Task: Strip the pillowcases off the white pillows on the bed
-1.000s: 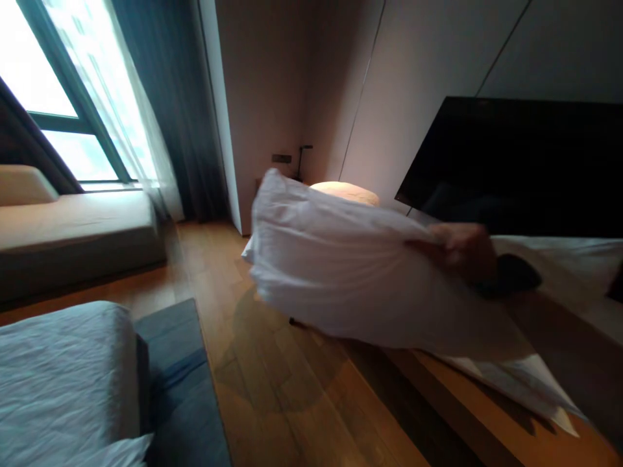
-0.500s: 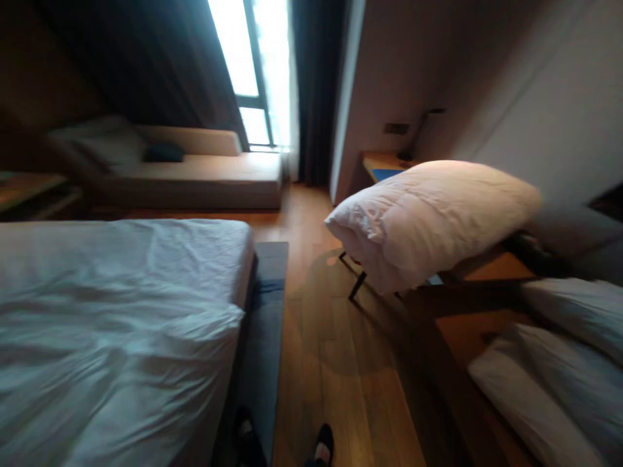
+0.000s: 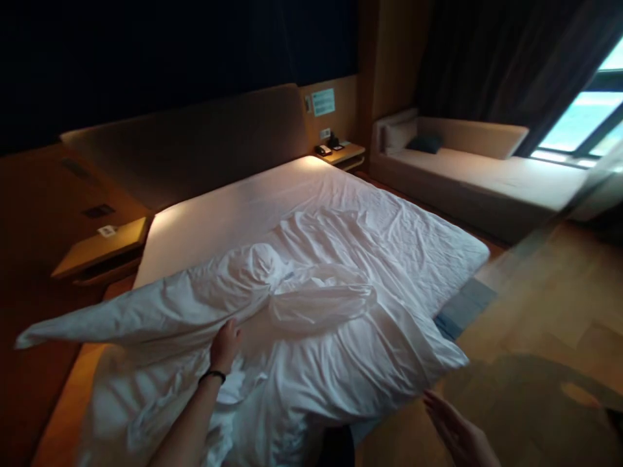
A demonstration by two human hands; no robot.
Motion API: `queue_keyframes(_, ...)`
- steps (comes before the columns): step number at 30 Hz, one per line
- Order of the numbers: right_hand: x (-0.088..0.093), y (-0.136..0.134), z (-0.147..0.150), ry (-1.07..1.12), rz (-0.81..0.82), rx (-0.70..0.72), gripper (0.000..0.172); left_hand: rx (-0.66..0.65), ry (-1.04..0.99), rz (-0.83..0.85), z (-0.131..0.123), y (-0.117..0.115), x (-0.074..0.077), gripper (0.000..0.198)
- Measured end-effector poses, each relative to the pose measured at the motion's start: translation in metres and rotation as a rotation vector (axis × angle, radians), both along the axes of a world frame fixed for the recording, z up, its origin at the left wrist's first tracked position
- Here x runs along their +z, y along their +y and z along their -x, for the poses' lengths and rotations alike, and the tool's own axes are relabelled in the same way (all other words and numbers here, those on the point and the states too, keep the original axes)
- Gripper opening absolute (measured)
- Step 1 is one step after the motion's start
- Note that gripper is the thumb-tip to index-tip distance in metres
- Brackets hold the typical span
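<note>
A rumpled white cover [image 3: 341, 357] lies bunched over the near part of a bed [image 3: 219, 207], its left end stretched out to a point. My left hand [image 3: 225, 347], with a dark band at the wrist, is at the middle of the cover, its fingers curled in on the fabric. At the lower right my right hand [image 3: 452, 425] is beside the near edge of the cover, fingers extended and holding nothing. The sheet under the cover is creased toward the right corner of the bed.
Bedside shelves stand left [image 3: 104, 250] and right [image 3: 348, 154] of the headboard [image 3: 204, 143]; a phone [image 3: 323, 150] is on the right one. A sofa [image 3: 487, 175] with cushions is by the window [image 3: 574, 123]. Wooden floor [image 3: 545, 311] and a blue-grey rug [image 3: 464, 305] lie at the right.
The view has swung left from the aisle and the piled duvet to the bed and headboard. Both my hands have come into view, and the cover now spreads toward the near left.
</note>
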State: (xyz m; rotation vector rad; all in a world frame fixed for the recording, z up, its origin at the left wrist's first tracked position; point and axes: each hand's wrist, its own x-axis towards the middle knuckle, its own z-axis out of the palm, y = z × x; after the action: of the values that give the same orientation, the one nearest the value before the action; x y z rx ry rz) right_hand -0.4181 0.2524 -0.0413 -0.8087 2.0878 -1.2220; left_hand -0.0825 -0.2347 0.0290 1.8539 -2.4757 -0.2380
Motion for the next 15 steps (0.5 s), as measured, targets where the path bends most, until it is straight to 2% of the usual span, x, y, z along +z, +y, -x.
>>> queue_keyframes(2, 0.024, -0.101, 0.015, 0.159, 0.007, 0.159, 0.055, 0.007, -0.084, 0.152, -0.027, -0.054, 0.008, 0.052)
queue_keyframes(5, 0.057, -0.243, 0.021, 0.488, -0.024, 0.429, 0.051, -0.074, -0.267, 0.281, -0.06, -0.126, 0.017, 0.074)
queue_keyframes(6, 0.06, -0.283, 0.017, 0.572, -0.052, 0.516, 0.055, -0.105, -0.319, 0.292, -0.066, -0.148, 0.017, 0.079)
queue_keyframes(8, 0.053, -0.343, 0.0, 0.641, -0.19, 0.677, 0.073, -0.164, -0.387, 0.273, -0.068, -0.192, 0.015, 0.087)
queue_keyframes(10, 0.03, -0.377, -0.021, 0.591, -0.419, 0.809, 0.078, -0.207, -0.381, 0.249, -0.06, -0.234, 0.01, 0.093)
queue_keyframes(12, 0.003, -0.393, -0.037, 0.517, -0.59, 0.904, 0.071, -0.198, -0.317, 0.19, -0.046, -0.269, 0.003, 0.093)
queue_keyframes(13, -0.009, -0.396, -0.041, 0.499, -0.634, 0.931, 0.068, -0.17, -0.279, 0.144, -0.038, -0.282, -0.002, 0.086)
queue_keyframes(15, -0.027, -0.397, -0.041, 0.489, -0.672, 0.958, 0.067, -0.085, -0.218, 0.044, -0.024, -0.298, -0.013, 0.057)
